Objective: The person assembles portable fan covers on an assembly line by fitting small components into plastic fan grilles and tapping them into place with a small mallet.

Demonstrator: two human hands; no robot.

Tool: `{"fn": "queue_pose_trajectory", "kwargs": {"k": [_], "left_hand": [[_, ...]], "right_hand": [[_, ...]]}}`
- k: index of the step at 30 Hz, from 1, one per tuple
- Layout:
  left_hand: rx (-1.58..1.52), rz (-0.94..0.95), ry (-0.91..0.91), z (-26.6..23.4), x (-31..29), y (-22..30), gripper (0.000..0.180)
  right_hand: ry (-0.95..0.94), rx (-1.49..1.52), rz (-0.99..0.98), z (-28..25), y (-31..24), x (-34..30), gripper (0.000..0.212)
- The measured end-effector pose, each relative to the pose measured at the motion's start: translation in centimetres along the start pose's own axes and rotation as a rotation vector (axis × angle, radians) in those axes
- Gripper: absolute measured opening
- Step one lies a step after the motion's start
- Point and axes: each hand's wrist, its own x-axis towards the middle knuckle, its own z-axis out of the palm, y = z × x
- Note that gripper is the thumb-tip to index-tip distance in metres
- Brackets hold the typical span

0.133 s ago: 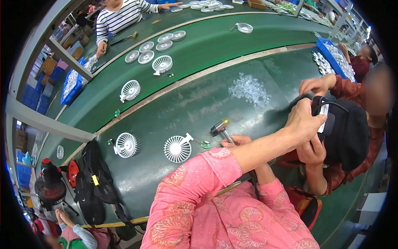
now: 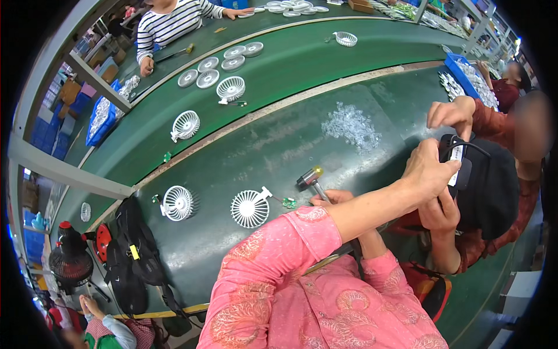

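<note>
Hammer [image 2: 308,178] in right hand [image 2: 336,196], head (yellow-tipped) jutting out left

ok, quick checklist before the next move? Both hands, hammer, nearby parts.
1. Hammer held: ok. Its handle runs into the right grip.
2. Left grip free: not ok. It is over by the black cap, at the white label.
3. Arms uncrossed: not ok. The left forearm crosses over the right arm.
4. Hammer head clear of the green circuit board: ok, there is a gap.
5. Clear plastic bits away from the hammer: ok, heaped apart on the table.
6. Wire firmly joined to the white fan cage: cannot tell, too small.
</note>
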Motion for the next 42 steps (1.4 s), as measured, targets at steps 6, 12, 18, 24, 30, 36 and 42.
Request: {"fn": "queue_pose_trajectory", "kwargs": {"k": [6,12,18,24,30,36,42], "left_hand": [[0.021,-0.06,-0.008,-0.6,0.3,-0.1,0.027],[-0.093,0.009,-0.093,-1.3,1.6,-2.1,0.026],[-0.158,0.015,-0.109,-1.6,0.2,-1.4,0.034],[0.223,0.135,0.148,-1.3,-1.7,-0.4,0.041],[1.161,0.445,0.167,-2.3,-1.5,1.3,0.047],[0.909,0.574,0.276,-0.7,-0.2,-1.2,0.038],[0.73,0.522,0.276,-1.2,-0.9,-1.4,0.041]], "right_hand": [[0.011,-0.109,0.058,-1.1,-0.1,-0.3,0.029],[-0.094,0.803,-0.095,-2.1,5.6,0.1,0.038],[0.015,0.465,-0.121,0.1,2.5,-0.2,0.027],[0.018,-0.235,-0.029,-0.8,0.4,0.9,0.024],[0.122,0.546,-0.144,2.3,-0.5,-1.4,0.016],[-0.097,0.121,-0.111,-3.3,4.8,1.1,0.034],[0.081,-0.153,0.037,0.5,0.1,0.4,0.029]]}}
